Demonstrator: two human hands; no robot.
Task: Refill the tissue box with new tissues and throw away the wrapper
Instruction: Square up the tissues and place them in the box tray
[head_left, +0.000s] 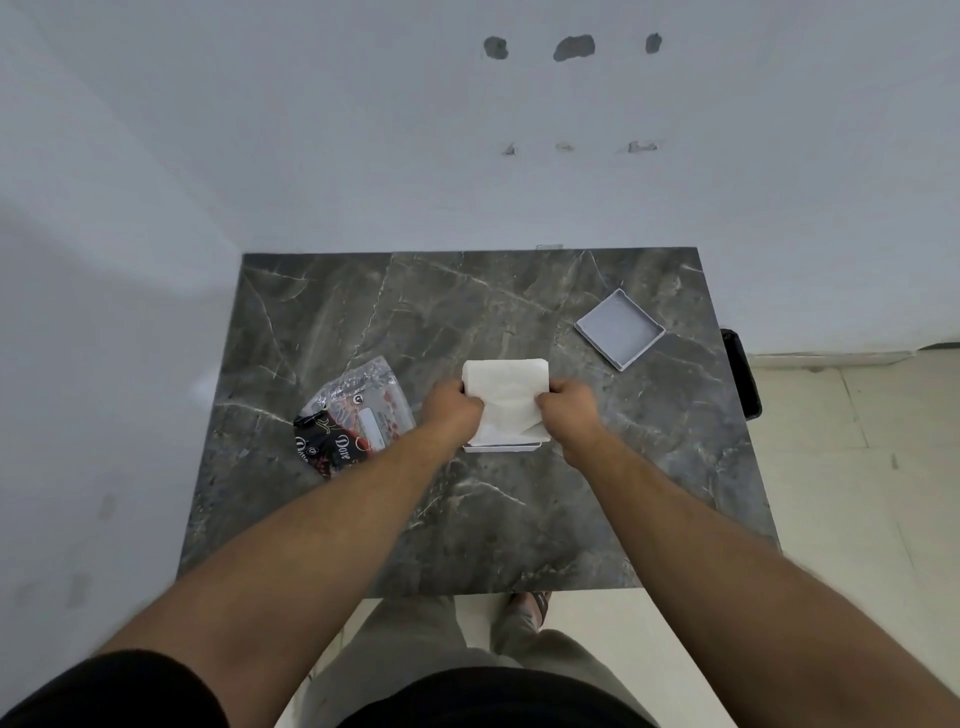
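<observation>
Both hands (452, 410) (569, 410) pinching tissues (506, 395) over box (501, 446), surface centre; next: press in, fit lid (620, 328), bin wrapper (353, 415)

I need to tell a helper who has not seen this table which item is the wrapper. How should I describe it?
Start at the dark marble table and look at its left part, beside the left hand. The wrapper lies flat there, apart from the white tissue stack. It alone is crinkled plastic, clear at the far end, black and red near you.
</observation>
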